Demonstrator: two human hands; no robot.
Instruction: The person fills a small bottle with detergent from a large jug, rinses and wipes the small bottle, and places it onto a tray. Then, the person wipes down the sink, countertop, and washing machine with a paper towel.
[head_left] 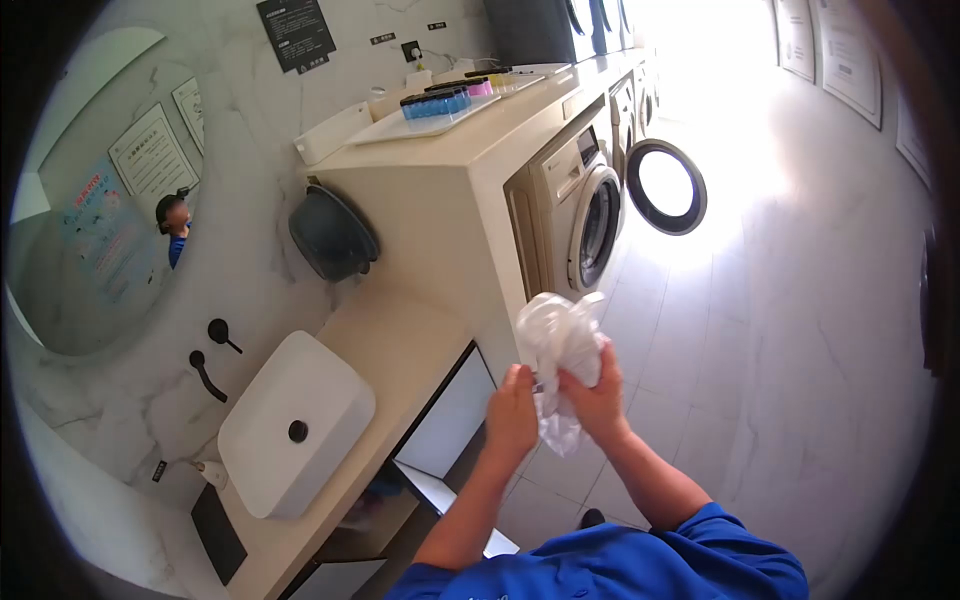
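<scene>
A crumpled white plastic bag (562,335) is bunched up in front of me, above the tiled floor. My right hand (597,392) grips it from the right, with the fingers wrapped around the plastic. On its left side, my left hand (513,408) is closed with the thumb up, pinching the edge of the bag. Parts of the fingers are hidden behind the plastic. What the bag contains, if anything, does not show.
A white basin (330,400) sits on the counter at left, above an open cabinet door (447,415). Beyond stand a front-loading washing machine (560,215) and an open round machine door (640,205). A dark tub (333,235) hangs near a tray (425,124) of small bottles.
</scene>
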